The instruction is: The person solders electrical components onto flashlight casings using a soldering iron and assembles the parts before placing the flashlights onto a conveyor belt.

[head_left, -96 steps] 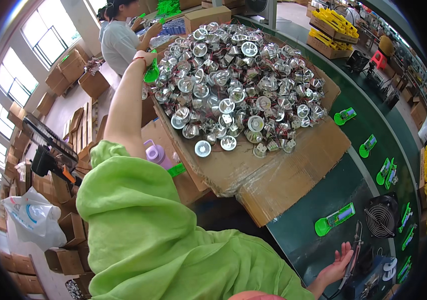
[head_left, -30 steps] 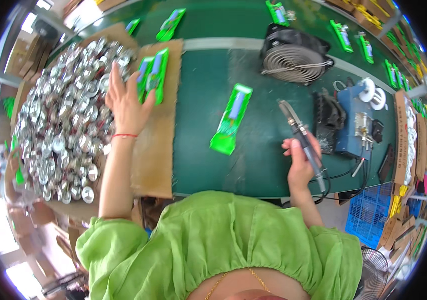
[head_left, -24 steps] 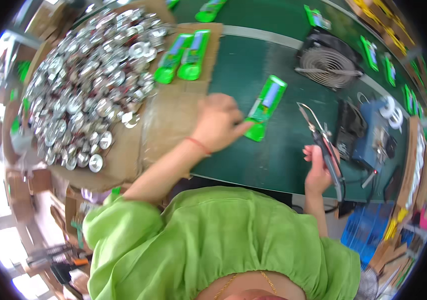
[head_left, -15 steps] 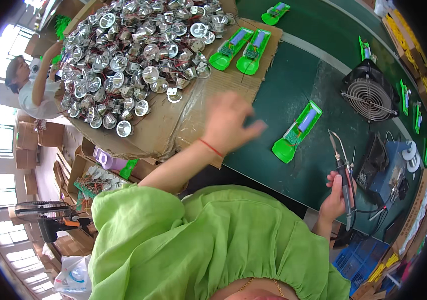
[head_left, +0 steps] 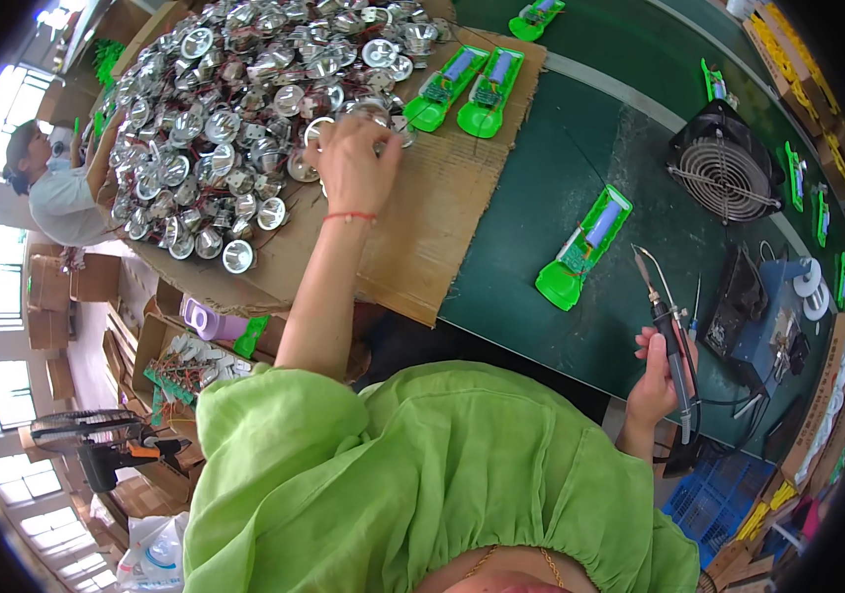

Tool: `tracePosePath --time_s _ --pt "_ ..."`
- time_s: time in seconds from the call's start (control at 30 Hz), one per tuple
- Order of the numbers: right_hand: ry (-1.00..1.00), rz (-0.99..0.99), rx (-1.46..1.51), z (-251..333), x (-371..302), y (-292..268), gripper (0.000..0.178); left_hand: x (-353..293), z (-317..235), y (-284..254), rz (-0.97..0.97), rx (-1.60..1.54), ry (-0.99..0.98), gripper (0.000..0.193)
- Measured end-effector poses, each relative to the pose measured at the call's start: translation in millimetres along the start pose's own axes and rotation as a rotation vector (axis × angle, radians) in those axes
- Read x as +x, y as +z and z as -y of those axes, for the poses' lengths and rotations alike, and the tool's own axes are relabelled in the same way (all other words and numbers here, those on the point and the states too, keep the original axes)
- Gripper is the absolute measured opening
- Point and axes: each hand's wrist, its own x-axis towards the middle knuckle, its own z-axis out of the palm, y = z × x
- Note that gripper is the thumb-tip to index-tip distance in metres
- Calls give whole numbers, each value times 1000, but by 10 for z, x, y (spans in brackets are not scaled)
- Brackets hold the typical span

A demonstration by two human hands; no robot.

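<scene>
My left hand (head_left: 353,168) is over the right edge of a heap of silvery lamp reflectors (head_left: 234,128) with thin wires. Its thumb stands apart from the fingers, and the fingertips touch or nearly touch the reflectors; no held piece shows. My right hand (head_left: 654,383) is closed round a soldering iron (head_left: 667,331), tip pointing up and away, with a thin curved metal tube beside the tip. Left of the iron, on the green bench, lies an open bright green housing (head_left: 563,285) with a blue-violet battery cell and a small circuit board. A thin wire sticks out of its far end.
Two similar green housings (head_left: 487,104) lie on the cardboard (head_left: 422,242); others sit farther off. To the right stand a round-grilled black fan (head_left: 726,176), a blue soldering unit (head_left: 773,316) and a white spool (head_left: 814,296). Another person (head_left: 66,188) is beyond the heap.
My left hand has moved left and away, from above the cardboard onto the reflector heap. My right hand still grips the soldering iron, with little change.
</scene>
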Motion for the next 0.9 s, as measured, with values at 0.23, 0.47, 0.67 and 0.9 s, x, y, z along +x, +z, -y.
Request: tracePosePath --time_s 0.23,0.47,0.67,0.9 --pt "37 1 17 29 -11 37 27 -482 -417 -62 174 -201 280 15" --pt "14 14 24 69 -44 -2 26 -372 -247 -178 172 -231 321 25" --pt "34 31 -7 94 -88 -80 27 -253 -609 -248 277 -181 865 38" --pt "75 49 20 148 -114 -92 28 -270 -802 -53 342 -263 910 10"
